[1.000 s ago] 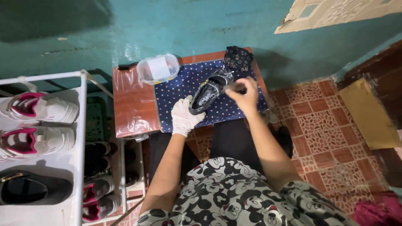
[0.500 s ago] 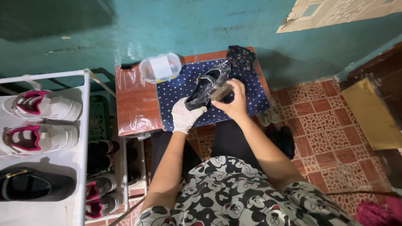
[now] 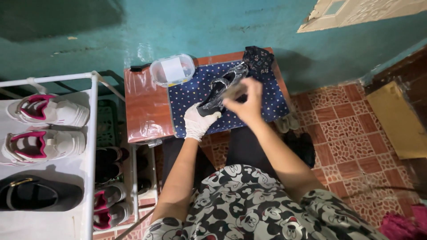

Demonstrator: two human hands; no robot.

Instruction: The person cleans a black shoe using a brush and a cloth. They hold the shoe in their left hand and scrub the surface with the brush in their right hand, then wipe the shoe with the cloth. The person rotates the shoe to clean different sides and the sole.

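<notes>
The fingers (image 3: 209,116) of the white-gloved left hand (image 3: 197,122) are closed around the heel end of a glossy black shoe (image 3: 221,91), while the bare right hand (image 3: 246,101) lies against the shoe's right flank with its fingers curled; it seems to pinch something small and pale there, but motion blur hides what it is. The shoe is raised above a dark blue cloth dotted with small hearts (image 3: 267,100), which covers most of a small reddish-brown wooden table wrapped in clear plastic (image 3: 142,102). The shoe's long axis runs diagonally, heel low and near the person at the left, toe up and away to the right, pointing toward a crumpled dark patterned rag (image 3: 258,58) at the far table corner. The left hand is the nearer to the heel, the right to the middle. A clear plastic box with a lid (image 3: 172,69) sits just beyond the shoe, to its left. The teal wall (image 3: 200,26) closes off the far edge, a white shoe rack (image 3: 91,133) the left; open room lies to the right, over the patterned floor tiles (image 3: 347,129)
</notes>
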